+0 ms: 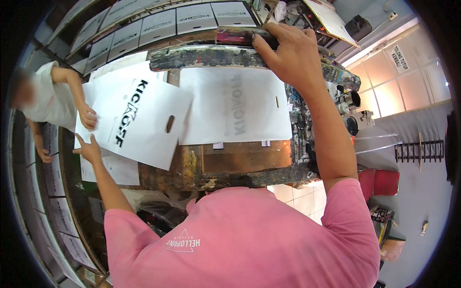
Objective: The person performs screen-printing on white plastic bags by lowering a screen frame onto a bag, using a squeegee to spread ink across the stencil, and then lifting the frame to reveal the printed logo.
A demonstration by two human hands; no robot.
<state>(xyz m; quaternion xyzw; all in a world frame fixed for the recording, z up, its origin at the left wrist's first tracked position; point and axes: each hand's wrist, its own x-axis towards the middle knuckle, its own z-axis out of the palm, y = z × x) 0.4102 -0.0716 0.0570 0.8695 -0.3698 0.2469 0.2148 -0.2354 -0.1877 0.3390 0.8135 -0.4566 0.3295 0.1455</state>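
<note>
Over the counter's [307, 139] left side, the white bag [156, 113] could smear if its print is wet and the left hand [90, 151], grip loosely spread, brushes it, while the right hand [294, 55] clasps a stained bar [234, 37].

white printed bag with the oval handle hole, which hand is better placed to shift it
Probably the left hand: it is at the left edge of the bag, while the right hand grips a red-stained bar.

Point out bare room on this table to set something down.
The clearest patch is the brown panel, bordered by the flat white bag beyond it and the table's dark near edge. It is crowded leftward, where the left hand and a co-worker's hand are at the slanted white bag, and rightward, around the containers.
</note>
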